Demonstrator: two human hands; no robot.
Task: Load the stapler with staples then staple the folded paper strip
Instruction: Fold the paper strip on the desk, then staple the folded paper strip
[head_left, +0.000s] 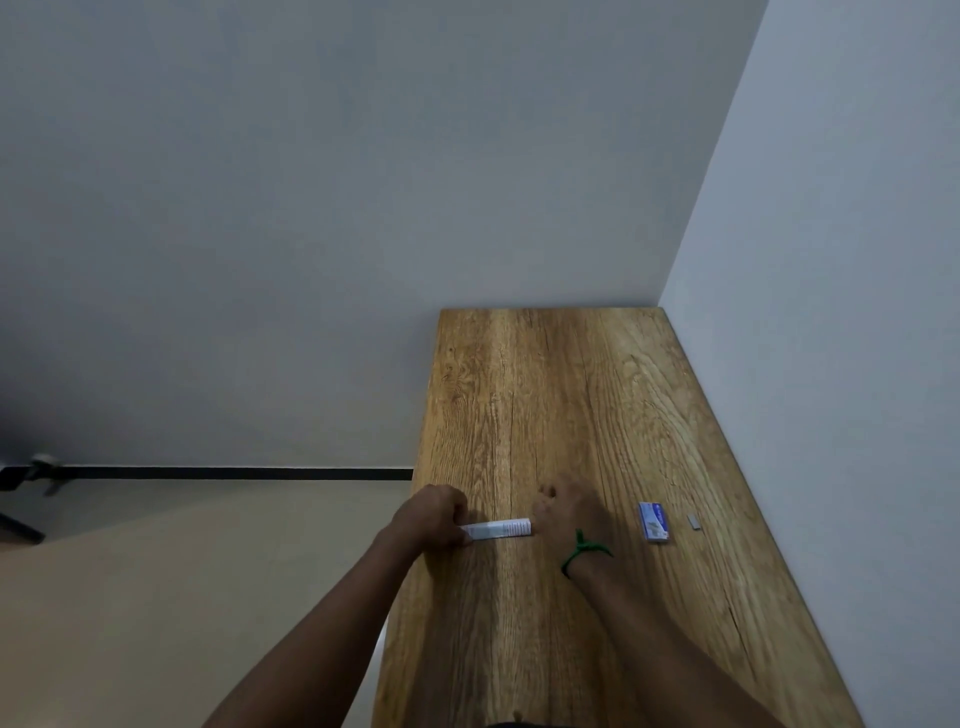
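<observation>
A folded white paper strip (498, 529) with printed text lies across the wooden table (545, 395). My left hand (434, 514) pinches the strip's left end at the table's left edge. My right hand (566, 514), with a green thread round its wrist, has its fingers curled down at the strip's right end. It covers whatever it grips. The stapler shows nowhere else on the table, so it seems to be hidden under this hand. A blue and white staple box (653, 523) lies to the right of my right hand.
A short loose piece of staples (694, 521) lies right of the box, near the right wall (831, 312). Another wall closes the table's far end. Left of the table the floor drops away, with a dark stand (21, 483) at far left.
</observation>
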